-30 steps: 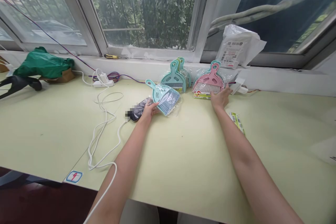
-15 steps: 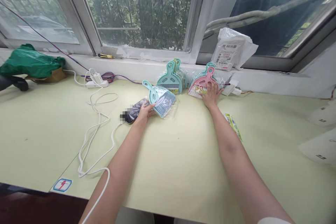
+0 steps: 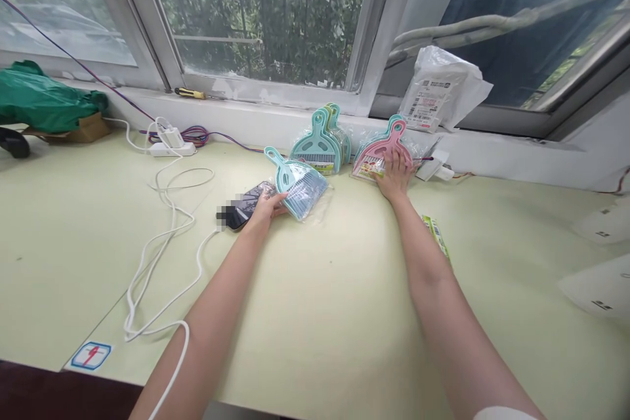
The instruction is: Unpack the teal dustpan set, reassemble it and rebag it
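My left hand (image 3: 270, 205) grips the lower left edge of a light blue dustpan-and-brush set (image 3: 304, 189) in clear plastic, tilted with its handle up to the left. Spread fingers of my right hand (image 3: 395, 177) lie flat on the front of a pink dustpan-and-brush set (image 3: 378, 156), also wrapped. A teal dustpan (image 3: 395, 123) shows behind the pink one, mostly hidden. Between my hands, more wrapped teal dustpan sets (image 3: 317, 143) stand upright near the wall, one behind another. A dark phone (image 3: 247, 205) lies under and beside my left hand.
White cables (image 3: 170, 236) loop over the table's left side to a power strip (image 3: 172, 148). A green bag (image 3: 44, 98) sits at the far left. On the sill are a screwdriver (image 3: 191, 93) and a white plastic package (image 3: 440, 92). A green packet (image 3: 436, 236) lies beside my right forearm.
The view has shifted slightly, so things at the left appear further left. Both hands stay nearly where they were, the left on the blue set and the right against the pink one.
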### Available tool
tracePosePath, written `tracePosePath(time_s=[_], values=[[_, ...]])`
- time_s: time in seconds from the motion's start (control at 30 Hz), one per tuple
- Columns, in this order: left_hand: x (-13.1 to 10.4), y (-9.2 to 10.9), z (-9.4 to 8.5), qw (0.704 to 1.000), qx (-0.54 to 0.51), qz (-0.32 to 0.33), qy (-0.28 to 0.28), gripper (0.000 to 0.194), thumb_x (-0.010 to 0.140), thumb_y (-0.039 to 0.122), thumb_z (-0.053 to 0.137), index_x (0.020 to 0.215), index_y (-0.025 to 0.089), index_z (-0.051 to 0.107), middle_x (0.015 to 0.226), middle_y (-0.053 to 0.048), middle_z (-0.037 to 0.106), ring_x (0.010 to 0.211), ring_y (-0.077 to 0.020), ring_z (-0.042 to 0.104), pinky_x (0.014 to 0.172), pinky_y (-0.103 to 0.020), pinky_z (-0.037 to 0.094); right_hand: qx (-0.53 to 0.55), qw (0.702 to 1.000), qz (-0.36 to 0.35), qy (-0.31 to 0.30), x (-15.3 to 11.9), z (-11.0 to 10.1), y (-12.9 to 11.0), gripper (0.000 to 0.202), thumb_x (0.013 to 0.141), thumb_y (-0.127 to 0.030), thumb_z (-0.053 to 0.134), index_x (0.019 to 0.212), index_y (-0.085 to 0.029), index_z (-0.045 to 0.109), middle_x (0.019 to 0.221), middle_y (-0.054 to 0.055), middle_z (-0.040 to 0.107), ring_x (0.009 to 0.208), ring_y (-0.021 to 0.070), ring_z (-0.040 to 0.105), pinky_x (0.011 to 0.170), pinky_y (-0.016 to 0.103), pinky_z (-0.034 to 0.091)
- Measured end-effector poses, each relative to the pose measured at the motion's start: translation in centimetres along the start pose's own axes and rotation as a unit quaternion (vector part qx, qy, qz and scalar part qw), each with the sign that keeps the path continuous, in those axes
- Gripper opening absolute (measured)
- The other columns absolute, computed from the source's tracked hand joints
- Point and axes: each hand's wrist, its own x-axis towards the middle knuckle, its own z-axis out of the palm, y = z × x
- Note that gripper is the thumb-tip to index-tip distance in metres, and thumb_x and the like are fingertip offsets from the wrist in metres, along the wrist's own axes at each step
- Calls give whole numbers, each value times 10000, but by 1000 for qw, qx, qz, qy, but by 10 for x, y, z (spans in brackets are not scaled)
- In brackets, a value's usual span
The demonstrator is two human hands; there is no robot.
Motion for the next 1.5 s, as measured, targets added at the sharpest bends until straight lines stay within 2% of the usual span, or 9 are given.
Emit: tracePosePath(time_s=[0.23, 0.37, 0.57, 0.7, 0.8, 1.0, 1.2, 1.33, 1.5], values=[[-1, 0, -1, 1000, 6, 2, 1, 480, 594, 185, 802, 1020, 193, 581, 849, -13, 688, 625, -141, 647, 609, -273, 554, -22, 1000, 11, 7, 21, -2, -9, 712, 955, -394, 414, 1558, -185, 97, 1627, 135, 73, 1492, 275, -20, 1125, 685, 30], [0, -1, -2, 1000, 14, -5, 12, 473, 592, 186, 796, 1015, 192, 584, 863, -18, 689, 644, -155, 652, 610, -287, 563, -18, 999, -3, 30, 20, -2, -6, 750, 935, -419, 449, 1555, -181, 100, 1624, 141, 79, 1485, 293, 2, 1129, 664, 55], [2, -3, -3, 1000, 17, 4, 1, 471, 621, 192, 791, 1042, 185, 581, 864, -25, 689, 635, -147, 649, 613, -277, 566, -16, 998, -44, 30, 11, -10, -4, 622, 908, -376, 506, 1471, -179, 333, 1537, 178, 287, 1380, 346, 234, 1096, 556, 174], [1, -3, -3, 1000, 21, 7, -5, 460, 632, 199, 786, 1046, 186, 587, 895, -36, 698, 664, -154, 659, 622, -273, 568, -38, 991, -123, -37, 14, -10, -6, 392, 920, -310, 474, 1261, -132, 549, 1304, 217, 517, 1207, 357, 389, 1017, 494, 245], [1, -2, -3, 1000, 21, 4, -2, 461, 624, 204, 795, 1034, 187, 585, 905, -39, 696, 684, -164, 667, 633, -285, 567, -37, 984, -165, -62, 16, -7, -5, 319, 942, -292, 435, 1137, -116, 614, 1184, 213, 584, 1145, 344, 433, 1000, 461, 249], [-1, 1, -1, 1000, 17, 1, -3, 475, 605, 210, 800, 1018, 180, 570, 935, -46, 687, 703, -168, 665, 636, -290, 562, -25, 978, -195, -69, 13, -4, 8, 330, 959, -281, 399, 1147, -107, 608, 1145, 180, 616, 1101, 310, 481, 956, 406, 256], [2, -1, -3, 999, 36, 1, -14, 532, 606, 268, 804, 1072, 186, 563, 990, -56, 681, 709, -159, 660, 650, -298, 574, -69, 956, -285, -25, 11, -5, 28, 387, 886, -121, 431, 1254, -135, 551, 1149, 142, 606, 1052, 275, 496, 847, 358, 262], [4, -4, -5, 999, 40, 4, -15, 546, 604, 277, 810, 1085, 192, 567, 981, -52, 685, 706, -153, 661, 651, -290, 575, -113, 953, -279, 9, 12, -3, 28, 275, 901, -127, 440, 1124, -126, 602, 1063, 142, 621, 998, 276, 500, 795, 353, 250], [2, -2, -3, 1000, 28, 3, -11, 541, 606, 250, 806, 1085, 183, 563, 990, -60, 683, 704, -155, 665, 637, -292, 580, -102, 945, -309, 5, 8, 0, 19, 227, 954, -224, 428, 971, -124, 631, 946, 132, 647, 923, 258, 516, 801, 344, 244]])
